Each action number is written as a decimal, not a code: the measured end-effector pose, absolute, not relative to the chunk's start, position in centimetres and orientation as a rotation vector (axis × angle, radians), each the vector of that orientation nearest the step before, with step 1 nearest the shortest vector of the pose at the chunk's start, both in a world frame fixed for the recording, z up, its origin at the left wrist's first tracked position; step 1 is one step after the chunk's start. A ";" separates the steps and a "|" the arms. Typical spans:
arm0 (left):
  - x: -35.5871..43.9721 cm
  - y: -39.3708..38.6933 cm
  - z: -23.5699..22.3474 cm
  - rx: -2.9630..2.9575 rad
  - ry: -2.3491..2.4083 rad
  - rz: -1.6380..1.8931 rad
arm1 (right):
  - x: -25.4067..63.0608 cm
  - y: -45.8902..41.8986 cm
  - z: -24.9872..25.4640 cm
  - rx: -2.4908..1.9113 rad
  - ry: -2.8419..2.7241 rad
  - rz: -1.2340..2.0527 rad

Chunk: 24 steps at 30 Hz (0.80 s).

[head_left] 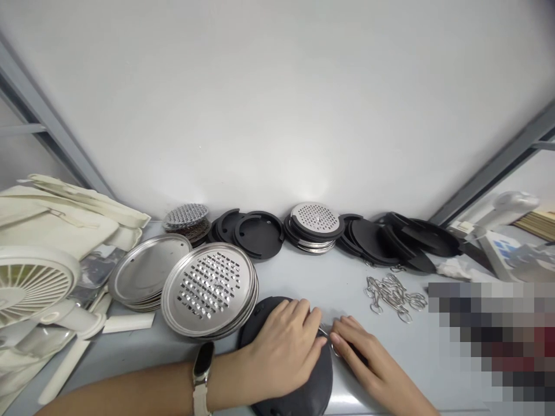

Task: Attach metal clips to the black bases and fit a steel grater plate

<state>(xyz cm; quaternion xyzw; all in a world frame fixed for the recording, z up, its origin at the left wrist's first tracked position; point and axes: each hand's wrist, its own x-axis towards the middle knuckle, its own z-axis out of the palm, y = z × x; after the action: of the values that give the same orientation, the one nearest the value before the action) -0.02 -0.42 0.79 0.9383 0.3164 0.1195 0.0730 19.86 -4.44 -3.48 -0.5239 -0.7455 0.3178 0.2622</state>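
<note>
L hand (281, 346) lies flat w/ fingers together, pressing down on a black disc (299, 393) directly under the palm; it clamps nothing. Wristband sits behind it on the forearm. Far L of it: white fan (30, 283); just up-left, a stack of perforated steel plates (208, 294). R hand (368, 361), fingertips nearly touching L's, pinches a small metal ring (333, 345) at the disc's edge. Up-right of R hand: loose ring pile (392, 294). Disc looks stiff, light, prob rubbery-grippy; best held at the rim. Ring tiny, hard, slippery, so fingertip pinch only.
</note>
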 end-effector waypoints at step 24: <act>-0.1 -0.4 1.2 2.864 0.900 0.352 | 19.7 -4.2 -3.1 -1.432 -2.021 0.912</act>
<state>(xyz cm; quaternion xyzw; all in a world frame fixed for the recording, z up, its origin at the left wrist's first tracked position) -0.07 -0.42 1.19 0.9458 0.2972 0.1164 0.0593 19.66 -4.18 -3.14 -0.5254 -0.7418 0.3347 0.2484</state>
